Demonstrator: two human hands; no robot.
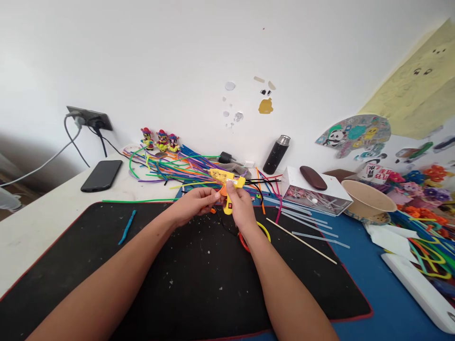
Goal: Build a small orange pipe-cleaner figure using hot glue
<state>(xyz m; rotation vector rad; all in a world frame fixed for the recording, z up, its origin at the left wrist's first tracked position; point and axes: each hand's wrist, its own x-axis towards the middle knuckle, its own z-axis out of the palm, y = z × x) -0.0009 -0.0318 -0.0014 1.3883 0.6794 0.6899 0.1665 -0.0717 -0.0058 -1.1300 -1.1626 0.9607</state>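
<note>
My right hand [241, 208] is wrapped round the handle of a yellow glue gun [227, 181], held above the far edge of a black mat [149, 270]. The gun's nozzle points left toward my left hand [196, 204], whose fingers pinch a small orange piece [212, 210] just under the nozzle. A pile of coloured pipe cleaners [177, 168] lies right behind both hands. Red and yellow rings [265, 230] lie on the mat under my right wrist.
A black phone [102, 175] lies far left near a wall socket [88, 117]. Three small figures [160, 140] stand at the wall. A black flask [276, 154], white box [314, 192], paper bowl [368, 201], glue sticks [309, 222], a wooden skewer [302, 241] and craft flowers [426, 189] fill the right side.
</note>
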